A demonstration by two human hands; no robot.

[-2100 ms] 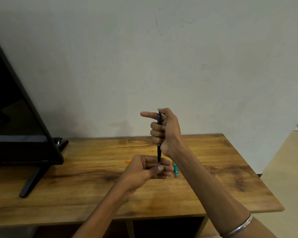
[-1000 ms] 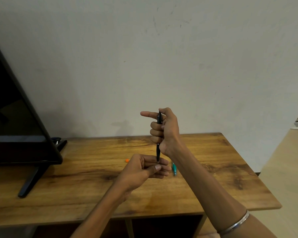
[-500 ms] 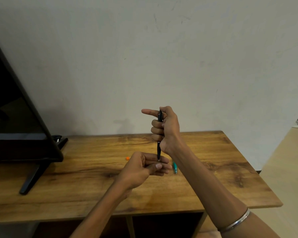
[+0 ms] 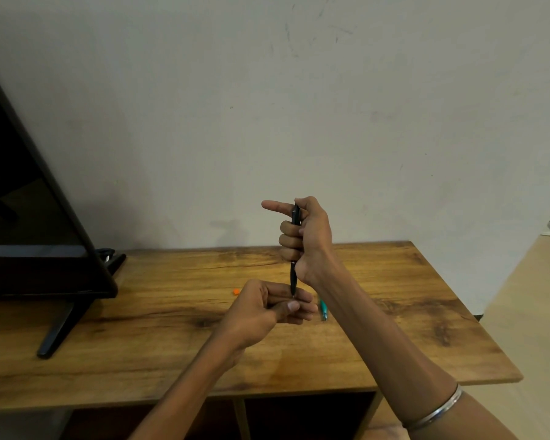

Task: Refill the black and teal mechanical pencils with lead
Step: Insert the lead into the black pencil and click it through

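While my right hand (image 4: 305,236) holds the black mechanical pencil (image 4: 295,249) upright above the wooden table (image 4: 394,312), three of its fingers are curled round the barrel, my thumb sits near the top end and my index finger (image 4: 275,205) points out straight to the left. The pencil's tip points down and meets my left hand (image 4: 267,309), which is raised just under it with the fingers curled in and the thumb laid across them at the tip. Whether I am pinching a lead there I cannot tell; anything that thin is too small to make out.

The teal mechanical pencil (image 4: 323,310) lies flat on the table just beyond my left fingertips, mostly hidden behind my hands, with only a short stretch showing. A small orange piece (image 4: 236,291) rests on the table a little to the left of my left hand, apart from it.

A silver bangle (image 4: 435,411) circles my right forearm. At the left end of the table stands a flat-screen television (image 4: 29,217) on its black stand, and a plain pale wall (image 4: 299,106) rises behind.
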